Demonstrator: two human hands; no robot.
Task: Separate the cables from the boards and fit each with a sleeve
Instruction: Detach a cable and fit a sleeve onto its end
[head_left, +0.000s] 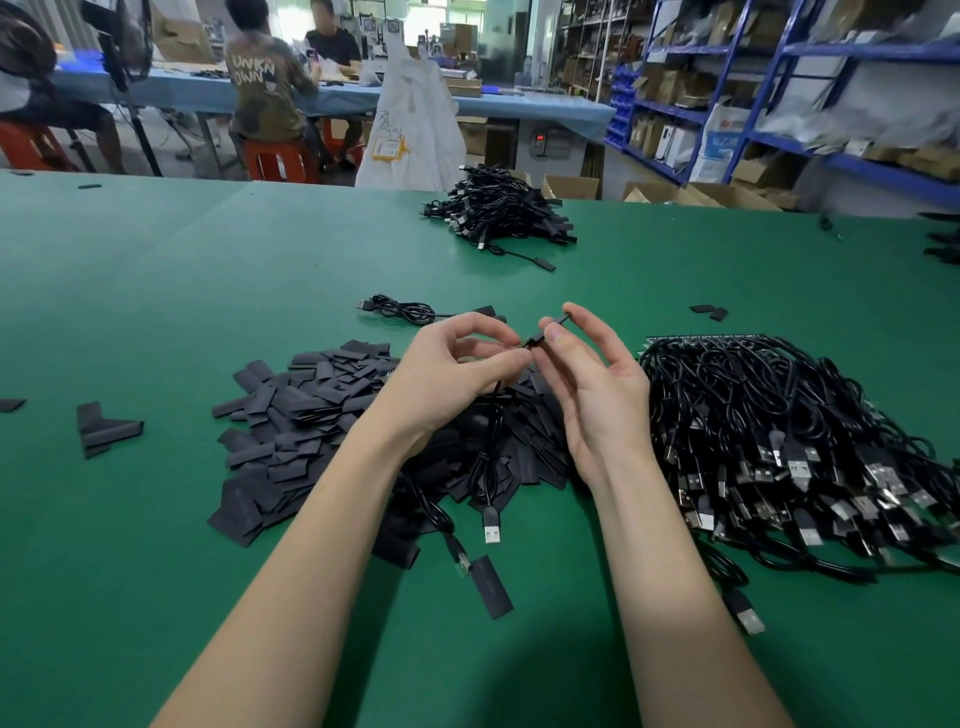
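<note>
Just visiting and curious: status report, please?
Left hand pinches cable. Right hand pinches black sleeve at its end. Nothing blocking; sleeve pile underneath.

A wide green table (156, 312) carries a heap of flat black sleeves (311, 410) at its centre, a dense tangle of black USB cables (779, 431) to the right, and a smaller cable pile (498, 213) near the far edge. A single coiled cable (405, 310) lies between them. Stray sleeve pieces (101, 428) sit left; a thin board edge (706, 338), possibly, shows behind the tangle.
</note>
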